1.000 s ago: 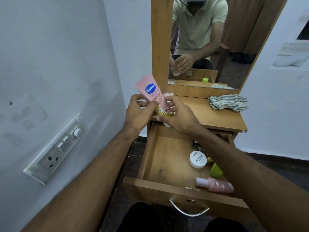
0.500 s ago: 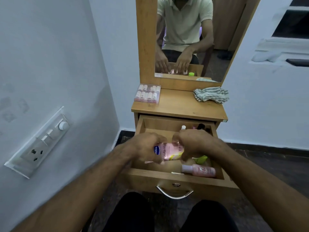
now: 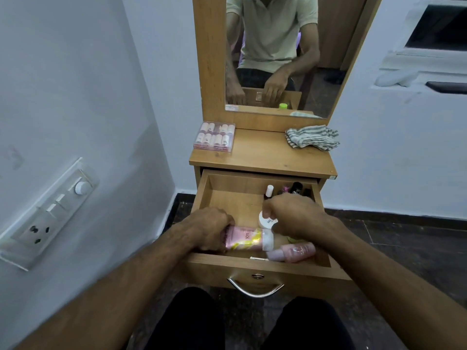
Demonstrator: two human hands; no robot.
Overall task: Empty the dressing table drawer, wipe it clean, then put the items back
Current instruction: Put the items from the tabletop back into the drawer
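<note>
- Near the front wall of the open drawer [image 3: 204, 188], a pink tube [image 3: 246, 239] is held lying on its side, its white cap turned toward the right.
- The tube is gripped at its flat end by the left hand [image 3: 211, 227], with the fingers curled round it.
- The right hand [image 3: 294, 214] is seen just beside the tube's cap, and a small white jar [image 3: 265, 219] is touched by its curled fingers; whether the jar is pinched or only touched cannot be told.
- A pink bottle [image 3: 293, 252] is laid just in front of the tube, against the front wall, and some small nail polish bottles [image 3: 269, 192] are stood at the back right corner of the drawer.
- On the table top [image 3: 262, 157] a clear box of small bottles [image 3: 214, 136] is left at the left side and a striped cloth [image 3: 312, 136] at the right side, well apart from each other.
- The step in hand is judged to be the putting back of the items, since the cloth is set aside and several things are lying in the drawer.
- For the next move, it is expected that the tube must be released flat on the drawer floor, with care that the jar and the pink bottle are not pushed away.
- After this, the clear box on the table top is probably to be returned, and enough free space at the left of the drawer should be kept for it.
</note>
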